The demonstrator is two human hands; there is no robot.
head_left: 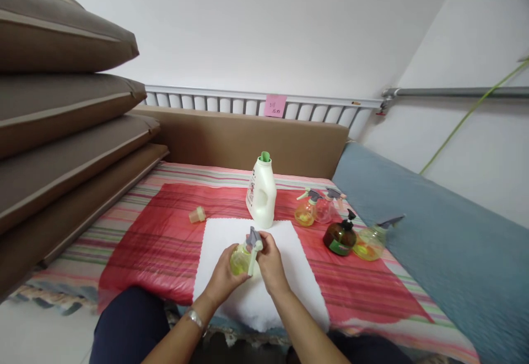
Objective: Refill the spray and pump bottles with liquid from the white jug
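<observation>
Grasping spray bottle (238, 262) with left hand (227, 271), its trigger head (253, 238) with right hand (271, 259). Held in front of white jug (263, 198).

Shiny silver bracelet (195, 318); dark navy legwear (130, 325).

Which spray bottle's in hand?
The yellow-green spray bottle: left hand round its body, right hand at its trigger head. The other three spray bottles sit off right.

Brown cushions (61, 92) stand stacked at left. A pink note (275, 106) is on the far white radiator (231, 95). At right runs a grey pipe (454, 92).
</observation>
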